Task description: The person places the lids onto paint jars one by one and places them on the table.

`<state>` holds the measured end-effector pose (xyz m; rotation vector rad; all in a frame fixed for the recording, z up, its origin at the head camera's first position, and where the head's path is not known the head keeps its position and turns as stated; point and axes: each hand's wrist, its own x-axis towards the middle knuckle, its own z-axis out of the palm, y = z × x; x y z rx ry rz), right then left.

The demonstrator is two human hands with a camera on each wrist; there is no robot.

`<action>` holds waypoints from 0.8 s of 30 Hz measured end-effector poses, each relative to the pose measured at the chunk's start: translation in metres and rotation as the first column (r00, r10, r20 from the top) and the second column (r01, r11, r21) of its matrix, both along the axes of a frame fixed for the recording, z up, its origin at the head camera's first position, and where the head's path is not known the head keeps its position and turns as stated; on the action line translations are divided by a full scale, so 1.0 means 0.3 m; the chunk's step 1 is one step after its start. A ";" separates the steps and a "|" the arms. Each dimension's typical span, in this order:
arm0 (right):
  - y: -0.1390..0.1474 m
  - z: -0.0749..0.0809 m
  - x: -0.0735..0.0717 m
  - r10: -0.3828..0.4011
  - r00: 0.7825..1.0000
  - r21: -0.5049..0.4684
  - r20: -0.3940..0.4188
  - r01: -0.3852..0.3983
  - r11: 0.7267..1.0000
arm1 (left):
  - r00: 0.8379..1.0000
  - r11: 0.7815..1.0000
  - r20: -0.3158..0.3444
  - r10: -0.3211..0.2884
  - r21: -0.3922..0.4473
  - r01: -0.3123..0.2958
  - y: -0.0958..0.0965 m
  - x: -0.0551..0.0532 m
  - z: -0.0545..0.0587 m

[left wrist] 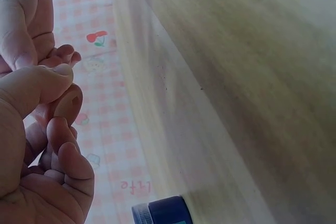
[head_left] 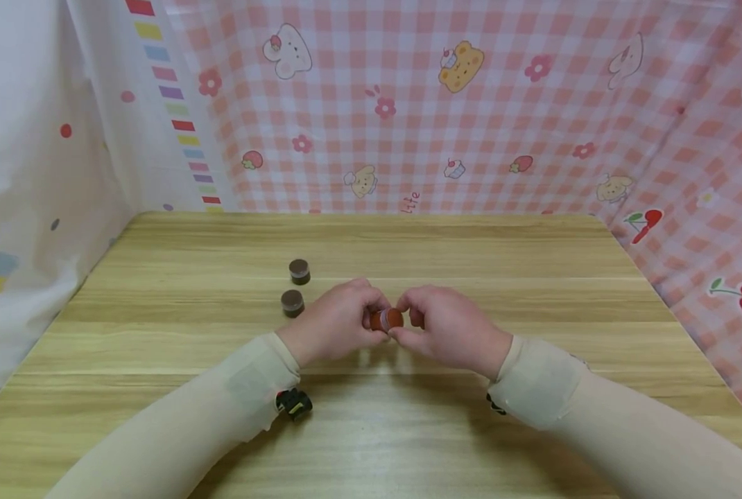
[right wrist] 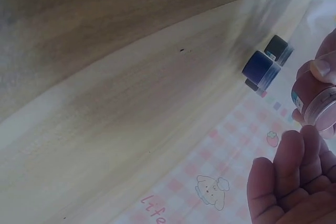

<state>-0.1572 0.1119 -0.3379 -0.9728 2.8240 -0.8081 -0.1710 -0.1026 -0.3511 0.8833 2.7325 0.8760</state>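
Note:
A small red jar with a clear lid is held sideways above the table between both hands. My left hand grips its body between thumb and fingers, and its round base faces the left wrist camera. At the other end, the thumb and index finger of my right hand meet the lid from opposite sides. The right wrist view shows more fingers of this hand held beside the lid, with the thumb out of frame.
Left of the hands, two more small jars, a farther one and a nearer one, stand on the wooden table. One is dark blue from the side. A checked pink curtain hangs behind the table.

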 end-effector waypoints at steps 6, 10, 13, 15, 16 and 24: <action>0.003 -0.003 -0.001 0.006 1.000 0.006 -0.016 -0.006 1.000 | 1.000 1.000 0.000 0.005 -0.006 -0.005 0.001 0.000 0.000; 0.005 -0.002 -0.002 0.001 1.000 0.003 -0.004 -0.001 1.000 | 1.000 1.000 -0.005 0.000 -0.003 0.000 0.001 -0.002 0.000; 0.006 0.000 -0.003 0.003 1.000 0.006 -0.006 -0.003 1.000 | 1.000 1.000 -0.007 -0.001 -0.004 0.001 0.001 -0.001 0.002; 0.006 0.001 -0.002 0.009 1.000 0.006 -0.016 -0.008 1.000 | 1.000 1.000 -0.007 -0.001 -0.005 0.001 0.001 -0.002 0.002; 0.005 0.001 -0.002 0.012 1.000 0.006 -0.020 -0.012 1.000 | 1.000 1.000 -0.006 0.000 -0.006 0.000 0.000 -0.001 0.003; 0.001 0.000 0.001 0.014 1.000 -0.003 -0.024 -0.014 1.000 | 1.000 1.000 -0.009 -0.004 -0.009 0.004 0.000 0.000 0.005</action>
